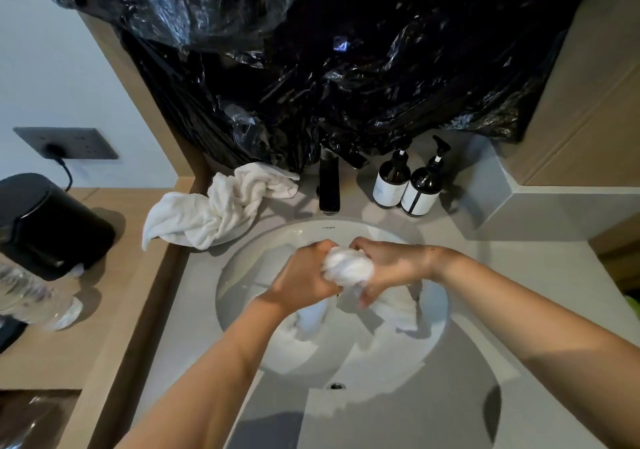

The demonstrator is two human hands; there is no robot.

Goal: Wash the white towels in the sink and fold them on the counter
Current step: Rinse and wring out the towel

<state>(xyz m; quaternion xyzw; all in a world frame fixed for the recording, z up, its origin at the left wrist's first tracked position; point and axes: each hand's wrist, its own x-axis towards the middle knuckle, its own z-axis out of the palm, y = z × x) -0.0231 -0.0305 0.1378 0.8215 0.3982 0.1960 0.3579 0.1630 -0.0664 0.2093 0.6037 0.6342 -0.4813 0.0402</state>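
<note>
Hands, left hand (308,275) and right hand (388,268), grip a bunched white towel (348,268) over the sink (242,275), probably so drips fall inside.

1. I count two white cloth towels: one crumpled white towel (221,206) lying on the desk left of the tap, and one wet white towel (349,268) bunched over the basin.
2. I see two hands, both gripping the wet towel: the left hand (304,275) and the right hand (388,268).
3. One round white ceramic sink (242,275) is set in one grey stone desk (519,275).
4. One black metal tap (329,185) stands behind the basin.
5. Two dark pump bottles with white labels stand side by side: (393,182) and (424,189).
6. One black plastic sheet (346,67) hangs above.
7. One grey wall socket plate (65,142) and one black rounded appliance (48,223) are at far left.
</note>
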